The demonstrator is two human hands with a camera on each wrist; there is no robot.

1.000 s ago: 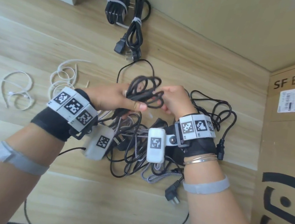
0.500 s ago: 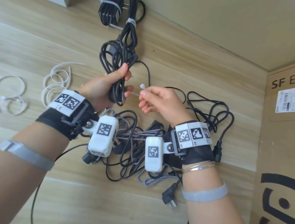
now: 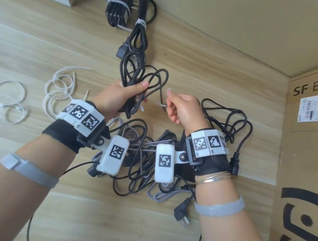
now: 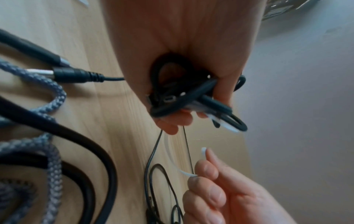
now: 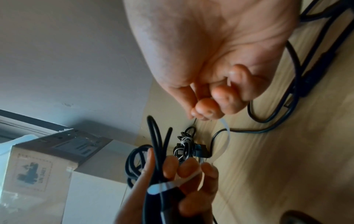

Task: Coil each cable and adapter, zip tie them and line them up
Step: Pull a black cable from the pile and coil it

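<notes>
Loose tangle of black and grey braided cables on the wooden table, nearest. My left hand clenches a coiled black cable above it; my right hand pinches its translucent white zip tie. Two tied bundles lie farthest.

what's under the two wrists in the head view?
A tangle of loose black cables and a grey braided cable on the wooden table. The wrists and white tag blocks cover its middle, so the cable count is unclear.

Two tied bundles are counted, one coiled cable is held, and one cardboard box is seen.
</notes>
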